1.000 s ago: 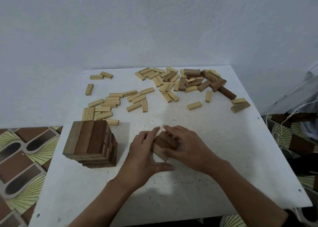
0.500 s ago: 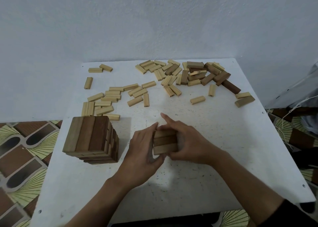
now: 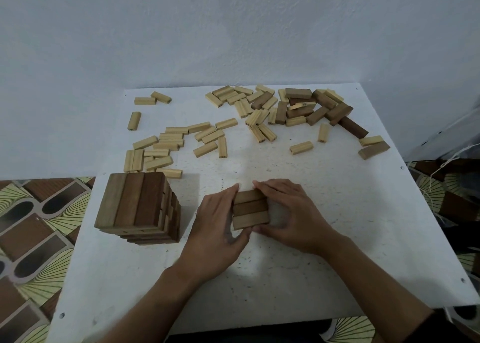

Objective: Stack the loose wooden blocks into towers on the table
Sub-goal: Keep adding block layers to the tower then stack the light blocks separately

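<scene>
A: What does the person have on?

B: Not much. The left hand [image 3: 218, 228] and the right hand [image 3: 291, 212] are bare.

A: And farther back from the fingers?

B: The left arm [image 3: 145, 303] is bare as far back as you can see. The right arm [image 3: 363, 270] is bare too, until a dark sleeve [image 3: 446, 327] starts, far back from the fingers. Only its edge shows.

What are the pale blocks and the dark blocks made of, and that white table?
The pale blocks: likely light, unfinished softwood; matte, with fine straight grain lines. The dark blocks: wood too, perhaps stained or a darker species; streaky grain, dull sheen. The table: white painted or laminated board, unclear which; flat, speckled with small marks.
</scene>
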`<action>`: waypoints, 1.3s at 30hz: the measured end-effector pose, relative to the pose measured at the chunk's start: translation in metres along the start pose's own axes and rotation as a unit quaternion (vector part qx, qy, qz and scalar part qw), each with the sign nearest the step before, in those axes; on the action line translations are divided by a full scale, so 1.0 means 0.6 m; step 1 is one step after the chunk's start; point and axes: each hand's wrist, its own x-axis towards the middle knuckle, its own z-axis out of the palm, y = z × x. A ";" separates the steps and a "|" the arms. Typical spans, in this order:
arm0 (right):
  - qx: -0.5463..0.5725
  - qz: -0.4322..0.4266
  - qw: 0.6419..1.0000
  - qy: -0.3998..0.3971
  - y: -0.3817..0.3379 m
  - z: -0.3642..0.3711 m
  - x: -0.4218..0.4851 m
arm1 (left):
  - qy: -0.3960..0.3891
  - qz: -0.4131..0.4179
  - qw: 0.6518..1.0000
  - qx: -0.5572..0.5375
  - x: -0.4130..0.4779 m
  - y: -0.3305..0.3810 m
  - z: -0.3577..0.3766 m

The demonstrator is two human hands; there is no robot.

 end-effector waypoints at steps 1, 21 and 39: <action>0.003 -0.001 1.000 0.001 0.000 -0.001 0.000 | -0.002 0.001 1.000 -0.001 0.001 0.000 0.000; -0.211 0.074 0.968 -0.112 -0.023 0.015 -0.038 | -0.034 -0.049 0.961 0.271 -0.036 0.008 0.020; -0.236 0.077 0.964 -0.096 -0.022 0.022 -0.040 | -0.050 -0.064 0.958 0.276 -0.032 0.007 0.018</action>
